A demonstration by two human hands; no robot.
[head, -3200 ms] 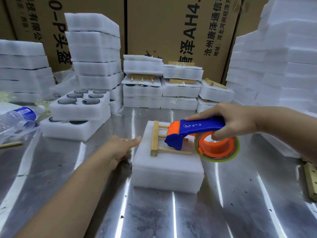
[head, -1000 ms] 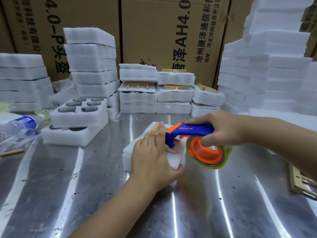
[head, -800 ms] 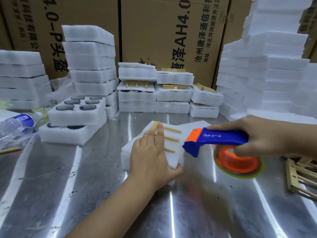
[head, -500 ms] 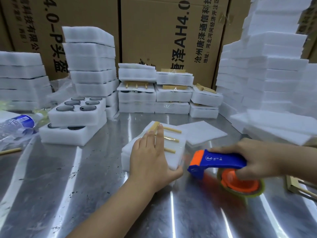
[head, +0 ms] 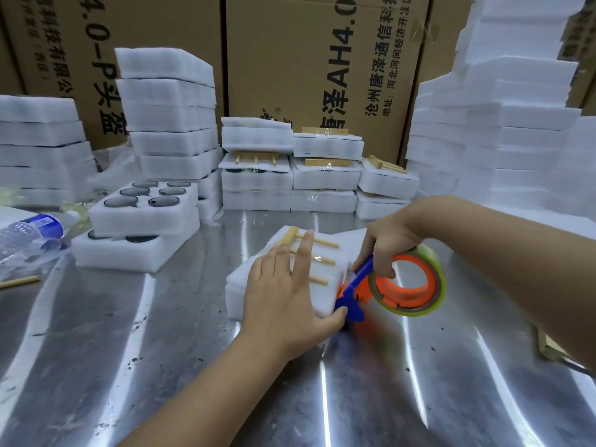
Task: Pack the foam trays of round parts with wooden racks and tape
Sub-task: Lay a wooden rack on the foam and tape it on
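A white foam tray pack [head: 242, 285] lies on the metal table [head: 129, 350], turned at an angle, with a wooden rack [head: 317, 251] on top. My left hand [head: 283, 295] lies flat on the pack and the rack, fingers straight, thumb at the near right corner. My right hand [head: 387, 243] grips the blue and orange tape dispenser [head: 403, 285]. The dispenser's head is tipped down against the pack's right side. Its roll of clear tape faces me.
Two open foam trays [head: 142, 217] holding dark round parts are stacked at the left. Taped packs [head: 322, 175] stand at the back, with tall foam stacks [head: 503, 130] on both sides. A water bottle [head: 29, 233] lies far left. Another wooden rack [head: 554, 350] shows under my right forearm.
My right hand swung the dispenser off to the right, then brought it back and tipped its head down against the pack's right side. My left hand stayed pressed on the pack.
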